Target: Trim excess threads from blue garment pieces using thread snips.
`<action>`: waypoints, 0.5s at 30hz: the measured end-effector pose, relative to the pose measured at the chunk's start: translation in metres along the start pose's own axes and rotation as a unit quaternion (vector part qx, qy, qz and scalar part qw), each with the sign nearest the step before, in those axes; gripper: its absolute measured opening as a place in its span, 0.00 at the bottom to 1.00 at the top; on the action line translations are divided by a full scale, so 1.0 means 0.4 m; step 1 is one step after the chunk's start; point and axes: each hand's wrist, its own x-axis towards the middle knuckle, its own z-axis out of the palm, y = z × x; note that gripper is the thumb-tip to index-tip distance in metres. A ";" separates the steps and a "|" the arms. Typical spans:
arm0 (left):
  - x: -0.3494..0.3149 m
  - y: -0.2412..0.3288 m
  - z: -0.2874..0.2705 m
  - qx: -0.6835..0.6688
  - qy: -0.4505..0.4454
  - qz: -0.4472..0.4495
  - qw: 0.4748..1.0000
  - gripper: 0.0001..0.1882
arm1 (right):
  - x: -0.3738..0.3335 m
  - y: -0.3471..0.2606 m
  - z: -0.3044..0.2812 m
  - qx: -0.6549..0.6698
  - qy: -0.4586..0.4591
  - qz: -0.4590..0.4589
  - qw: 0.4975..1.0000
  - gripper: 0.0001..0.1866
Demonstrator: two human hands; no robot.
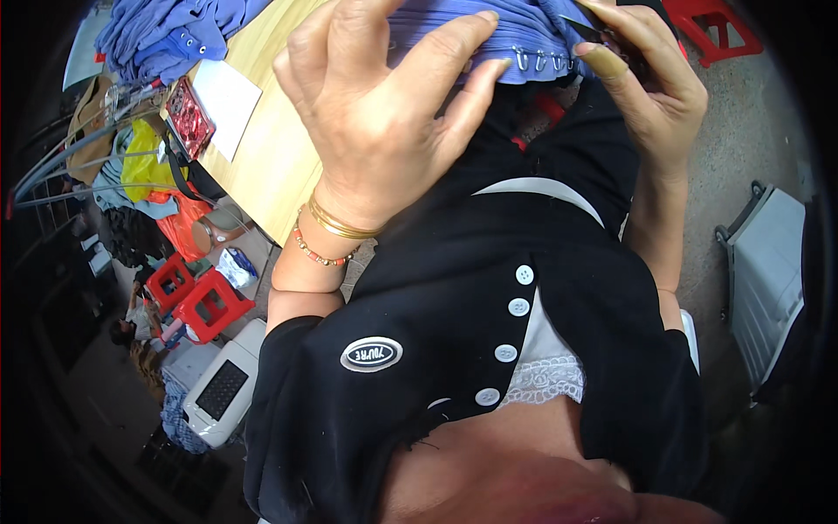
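I see the half-open left hand [384, 122], seemingly empty, by blue ribbed fabric [476, 39] above the lap [589, 131], the right hand [659, 96] curled round a dark pointed blade [579, 30] that might, slipping, snag it.

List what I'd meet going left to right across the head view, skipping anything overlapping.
Crumpled yellow material → white sheet → left hand → row of small metal clips on the ribbed blue garment → right hand → grey wheeled item.
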 end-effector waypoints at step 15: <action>0.122 0.165 -0.104 0.334 -0.432 -0.066 0.835 0.09 | -0.020 0.037 0.007 0.048 -0.066 -0.049 0.995 0.20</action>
